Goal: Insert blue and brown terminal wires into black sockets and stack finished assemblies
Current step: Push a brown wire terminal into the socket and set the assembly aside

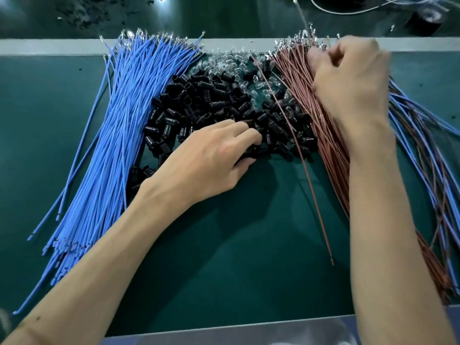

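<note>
Head view: the fingers (250, 134) of the left hand (211, 158) were curled down into the near edge of the black sockets (211, 100), thumb tucked under at 4 o'clock of the palm; whether they had closed on a socket could not be told. The fingers (317, 64) of the right hand (348, 80) were bent and bunched together, pinching into the brown wires (308, 103) near their metal tips, though blur hid which strands they held.

The sockets lay heaped at the middle of the green mat (249, 245), with clear glass bulbs (231, 61) mixed in and piled beyond them at 12 o'clock. The blue wires (119, 125) lay in a thick fan at 9 o'clock, touching the heap's left side. The brown wires fanned from 1 o'clock down to 4 o'clock, under the right forearm. One single brown wire (311, 180) lay apart, across the sockets toward 5 o'clock. A tangle of mixed wires (423, 145), blue and brown, lay at 3 o'clock. A black tape roll (427, 19) stood past the mat at 1 o'clock
</note>
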`<state>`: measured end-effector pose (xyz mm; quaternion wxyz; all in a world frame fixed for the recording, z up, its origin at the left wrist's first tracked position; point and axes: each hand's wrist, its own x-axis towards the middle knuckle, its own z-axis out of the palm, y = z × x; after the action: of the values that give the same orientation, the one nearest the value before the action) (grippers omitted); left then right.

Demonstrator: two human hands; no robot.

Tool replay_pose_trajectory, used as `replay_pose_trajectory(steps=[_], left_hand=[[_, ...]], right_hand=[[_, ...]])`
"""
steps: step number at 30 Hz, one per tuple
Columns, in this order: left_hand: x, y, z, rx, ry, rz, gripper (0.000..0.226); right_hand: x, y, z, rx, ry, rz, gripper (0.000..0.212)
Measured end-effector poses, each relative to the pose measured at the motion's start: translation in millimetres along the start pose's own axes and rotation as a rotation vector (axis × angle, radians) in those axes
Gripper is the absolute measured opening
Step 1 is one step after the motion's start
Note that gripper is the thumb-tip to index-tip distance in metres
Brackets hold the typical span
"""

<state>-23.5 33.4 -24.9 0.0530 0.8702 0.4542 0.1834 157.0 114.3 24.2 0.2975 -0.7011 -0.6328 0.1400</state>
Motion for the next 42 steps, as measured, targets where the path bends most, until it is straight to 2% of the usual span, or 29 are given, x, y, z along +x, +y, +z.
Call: replay_pose_trajectory(steps=[2,5,8,10,11,13,16,19,22,24,27,30,31,33,35,37,38,39,42], left_hand=[[-1,-1,-1,0.013,0.059,0.007,0.027],[1,1,-2,-0.097,0.18,-0.045,0.027],[5,10,-6,-0.517,0.296,-0.222,0.022],[8,17,-11,-0.896,0.279,-0.369,0.015],[9,18,-13,-1.046,0.267,-0.427,0.011],[10,18,-16,-1.324,0.231,-0.501,0.008],[9,11,-19,-1.663,0.143,-0.503,0.014],[6,2,-18,-1.747,0.07,-0.501,0.029],[4,-1,-17,-1.828,0.04,-0.412,0.045],[4,-1,-19,-1.823,0.046,-0.339,0.045],[4,2,-20,-1.797,0.055,-0.305,0.03],[6,5,-17,-1.701,0.153,-0.351,0.024],[7,5,-15,-1.607,0.223,-0.369,0.025],[9,3,-12,-1.317,0.381,-0.423,0.024],[9,-1,-8,-1.026,0.472,-0.474,0.023],[8,-4,-6,-0.861,0.479,-0.494,0.022],[8,-6,-6,-0.812,0.475,-0.494,0.023],[7,-8,-7,-0.765,0.469,-0.492,0.025],[6,-13,-9,-0.636,0.42,-0.484,0.035]], right_hand=[[4,-7,-3,0.185,0.017,0.013,0.03],[7,-19,-9,0.693,0.031,0.082,0.028],[10,-32,-12,1.293,-0.054,0.256,0.028],[10,-41,-6,1.533,-0.168,0.341,0.03],[9,-45,-1,1.559,-0.227,0.35,0.03],[7,-51,12,1.461,-0.266,0.335,0.023],[5,-52,25,1.328,-0.196,0.317,0.019],[7,-44,30,1.303,-0.139,0.338,0.021],[9,-35,35,1.259,-0.092,0.35,0.023],[10,-31,37,1.242,-0.067,0.358,0.024],[8,-27,41,1.213,-0.035,0.365,0.022],[4,-26,40,1.176,-0.133,0.341,0.024],[2,-26,38,1.044,-0.207,0.294,0.027],[-4,-25,38,0.519,-0.276,0.128,0.034],[-15,-23,40,0.075,-0.163,-0.059,0.045],[-27,-27,39,-0.017,-0.002,-0.176,0.046],[-30,-27,38,0.029,-0.007,-0.202,0.043],[-30,-26,36,0.124,-0.111,-0.204,0.045],[-36,-22,30,0.407,-0.724,-0.209,0.04]])
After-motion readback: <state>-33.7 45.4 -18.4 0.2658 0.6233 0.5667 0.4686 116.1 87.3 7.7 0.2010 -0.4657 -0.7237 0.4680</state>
